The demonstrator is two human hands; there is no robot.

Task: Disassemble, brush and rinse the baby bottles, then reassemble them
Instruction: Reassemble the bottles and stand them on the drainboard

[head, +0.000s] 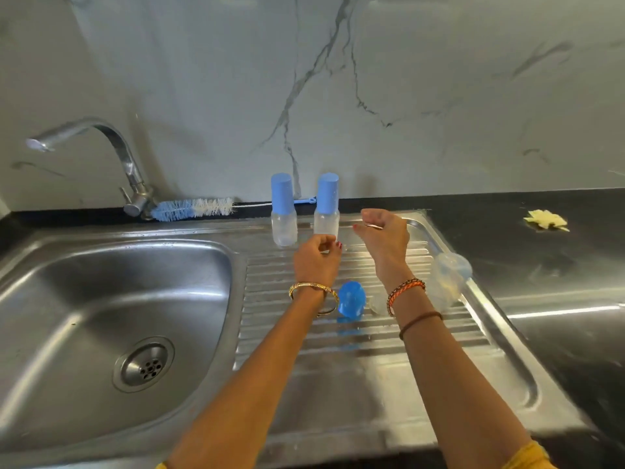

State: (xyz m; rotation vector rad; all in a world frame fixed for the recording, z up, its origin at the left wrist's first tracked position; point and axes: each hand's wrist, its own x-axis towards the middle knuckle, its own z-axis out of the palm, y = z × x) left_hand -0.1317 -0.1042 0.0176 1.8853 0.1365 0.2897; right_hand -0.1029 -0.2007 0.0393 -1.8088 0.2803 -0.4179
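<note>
Two clear baby bottles with blue caps stand upright at the back of the steel drainboard [355,353], the left bottle [284,214] and the right bottle [326,211]. A third clear bottle [448,282] lies on its side at the drainboard's right rim. A loose blue cap [351,299] sits on the ribs between my forearms, with a small clear piece [373,306] beside it. My left hand [318,260] hovers just in front of the right bottle, fingers loosely curled, holding nothing. My right hand [385,236] hangs to the right of that bottle, fingers relaxed, nothing visible in it.
The sink basin [101,299] with its drain lies to the left, under a curved faucet [101,137]. A blue-and-white bottle brush [192,208] lies along the back edge. A yellow scrap [546,220] rests on the dark counter at the right.
</note>
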